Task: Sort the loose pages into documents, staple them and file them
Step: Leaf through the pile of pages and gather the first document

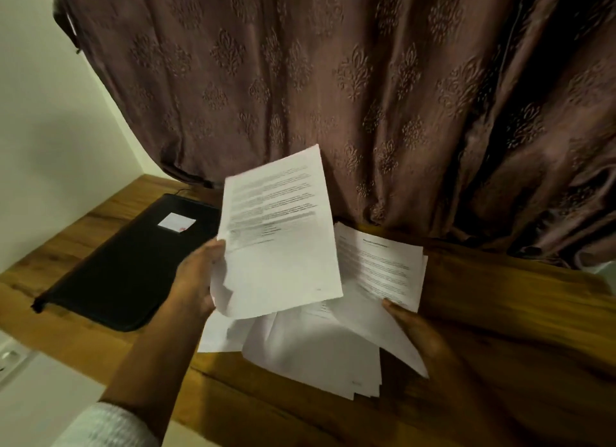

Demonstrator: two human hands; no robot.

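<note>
Though loose and fanned, white pages [283, 246] of black print, corner curled.

A black folder [133, 256] lies flat and closed on the bench [506, 313], with a small white label [176, 222] on its cover. Just right of the folder, a printed sheet [280, 233] is lifted and tilted, its text blurred, and the left hand [196, 280] pinches its left edge. Further right of the folder, the right hand [416, 326] holds a second sheet [380, 266], headed and printed, by its lower edge. Under both, a loose pile of pages [316, 356] lies fanned, right of the folder's near end.
</note>
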